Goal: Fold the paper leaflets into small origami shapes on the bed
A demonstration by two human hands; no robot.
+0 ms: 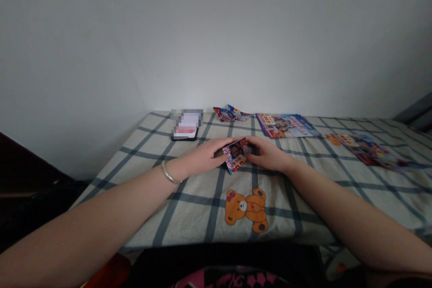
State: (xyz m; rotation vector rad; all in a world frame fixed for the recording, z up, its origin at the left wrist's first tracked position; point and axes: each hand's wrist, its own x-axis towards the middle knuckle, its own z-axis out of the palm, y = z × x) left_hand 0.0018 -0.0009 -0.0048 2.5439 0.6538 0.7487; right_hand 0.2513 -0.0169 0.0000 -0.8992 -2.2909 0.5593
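1. Nearest to us in the head view, at six o'clock, is dark clothing with pink patterning [232,279], partly cut off by the lower edge.
2. Our forearms reach inward from about eight and four o'clock, with a silver bracelet [170,173] around the left wrist.
3. Mid-view, we hold a small folded paper [237,154], brightly printed with a picture and red lettering on yellow, above the tablecloth [189,222].
4. Our left hand [207,155] grips it from its nine o'clock side, thumb against the printed face; our right hand [270,153] pinches it from three o'clock. Both are closed on the paper, and their fingers come near each other behind its top edge; whether they touch, we cannot tell.
5. Taking the folded paper as the dial's centre, we see an orange bear print [246,209] at six, a phone [187,125] with a blurred screen at ten, a folded paper shape [231,114] at twelve, a stack of leaflets [286,126] at two and more printed paper [374,152] at three.
6. Behind the table rises a pale wall [216,31].
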